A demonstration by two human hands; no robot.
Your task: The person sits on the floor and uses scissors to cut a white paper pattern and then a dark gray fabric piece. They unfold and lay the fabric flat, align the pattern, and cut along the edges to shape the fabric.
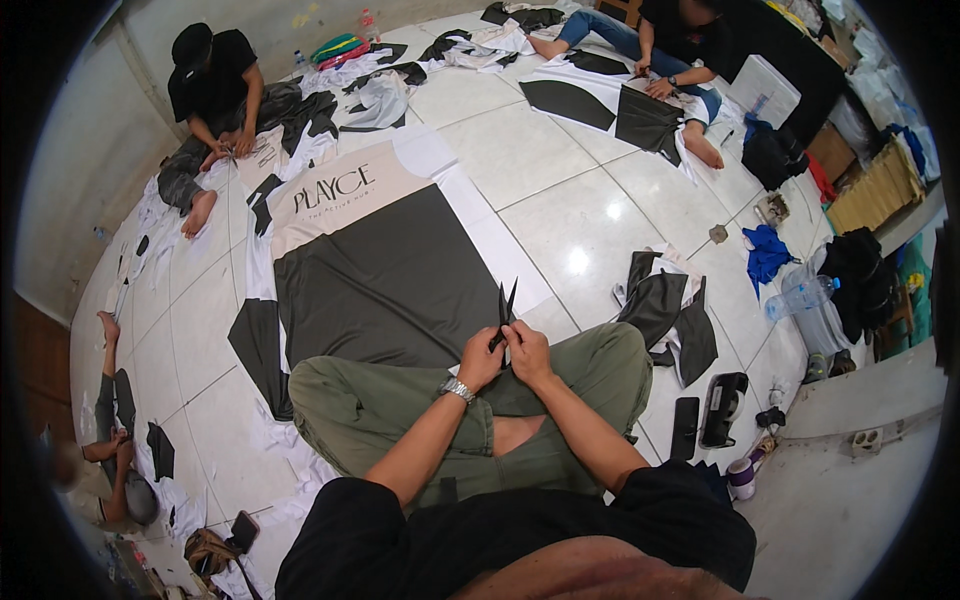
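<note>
**Cutting under way, large sheet mostly uncut**

The big dark fabric sheet [390,280] is lying on the floor, centre frame, seemingly mostly whole. Both hands, left hand [480,358] and right hand [527,352], are gripping scissors [503,312] at its near edge.

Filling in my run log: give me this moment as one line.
left hand: pinching small dark fabric piece | right hand: pinching same piece | below: large dark grey fabric sheet on white tiled floor

White glossy tiled floor [540,150] | large dark grey fabric sheet with beige printed panel [390,270] spread flat | clear plastic water bottle [800,297] lying right | black tape dispenser [723,408] near flat black phone [685,428] | crumpled blue cloth [765,250]
</note>
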